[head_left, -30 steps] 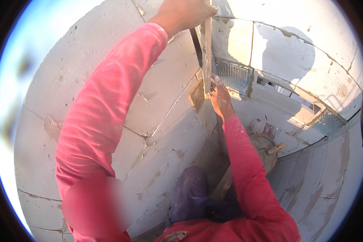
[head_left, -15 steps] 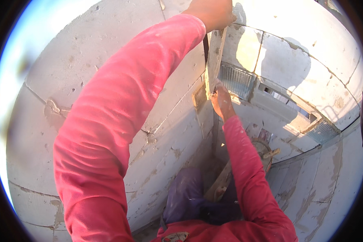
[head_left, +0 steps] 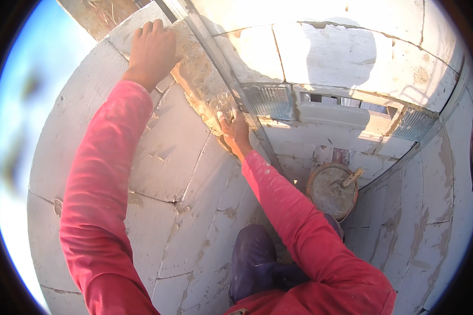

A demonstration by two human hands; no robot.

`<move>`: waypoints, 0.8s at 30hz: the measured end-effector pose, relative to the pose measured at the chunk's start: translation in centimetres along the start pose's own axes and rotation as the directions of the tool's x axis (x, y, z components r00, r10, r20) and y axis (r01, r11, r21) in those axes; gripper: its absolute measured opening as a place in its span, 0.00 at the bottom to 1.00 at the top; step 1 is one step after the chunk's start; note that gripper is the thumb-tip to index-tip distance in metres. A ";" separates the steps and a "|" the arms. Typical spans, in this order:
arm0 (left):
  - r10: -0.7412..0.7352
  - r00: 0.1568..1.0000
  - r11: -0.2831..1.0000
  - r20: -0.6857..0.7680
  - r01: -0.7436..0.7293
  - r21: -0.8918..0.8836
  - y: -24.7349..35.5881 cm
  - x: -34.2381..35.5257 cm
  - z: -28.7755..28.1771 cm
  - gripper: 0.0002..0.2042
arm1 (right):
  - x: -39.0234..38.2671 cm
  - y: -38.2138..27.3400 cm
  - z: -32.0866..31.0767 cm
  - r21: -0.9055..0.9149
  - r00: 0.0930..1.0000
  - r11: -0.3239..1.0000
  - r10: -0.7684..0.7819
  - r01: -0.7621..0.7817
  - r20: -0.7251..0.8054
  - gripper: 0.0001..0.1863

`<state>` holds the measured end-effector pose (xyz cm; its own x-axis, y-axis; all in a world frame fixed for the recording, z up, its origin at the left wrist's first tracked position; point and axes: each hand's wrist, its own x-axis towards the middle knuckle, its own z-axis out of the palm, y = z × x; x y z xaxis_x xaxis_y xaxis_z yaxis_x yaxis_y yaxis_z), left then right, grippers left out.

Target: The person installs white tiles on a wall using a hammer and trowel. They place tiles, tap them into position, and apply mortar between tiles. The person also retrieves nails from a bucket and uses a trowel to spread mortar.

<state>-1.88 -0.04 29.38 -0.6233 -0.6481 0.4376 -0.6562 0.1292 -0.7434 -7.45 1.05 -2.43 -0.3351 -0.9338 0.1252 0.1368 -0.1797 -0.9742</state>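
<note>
A wooden board (head_left: 201,65), crusted with mortar along one edge, slants against the white block wall (head_left: 157,152) on my left. My left hand (head_left: 151,55) is at its upper end, fingers curled and thumb side against the board; what the fingertips grip is partly hidden. Lower down, my right hand (head_left: 235,132) grips the board's lower end, thumb on its face. A long narrow metal-looking strip (head_left: 215,58) runs down the corner just right of the board.
A round bucket (head_left: 331,191) of grey mortar stands in the corner below, a wooden handle (head_left: 353,177) sticking out. The facing block wall (head_left: 326,52) holds ribbed glass blocks (head_left: 268,101) beside a framed slot opening (head_left: 347,111). Another block wall (head_left: 404,226) closes the right side.
The view has shifted, so more of the board's broad face and the bucket show. The board now appears more tilted, its top to the left. Both hands stay at it.
</note>
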 end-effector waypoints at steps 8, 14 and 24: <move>-0.018 0.995 0.996 -0.097 0.009 -0.085 -0.6 0.1 1.6 0.30 | 3.8 2.9 1.0 -0.128 0.992 0.986 -0.113 0.104 -0.061 0.34; 0.049 0.976 0.999 -0.212 -0.044 0.028 -0.8 0.7 3.1 0.28 | 3.9 3.1 -0.3 0.018 0.994 0.994 -0.104 0.104 0.013 0.34; 0.082 0.989 0.996 -0.125 -0.078 0.039 3.9 -2.5 4.4 0.19 | 2.7 1.7 -6.2 -0.216 0.930 0.935 -0.212 0.282 0.301 0.41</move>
<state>-1.05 -1.18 23.16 -0.7233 -0.5365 0.4347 -0.5886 0.1500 -0.7944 -13.86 0.18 -4.90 -0.0602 -0.9234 0.3791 -0.1679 -0.3650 -0.9157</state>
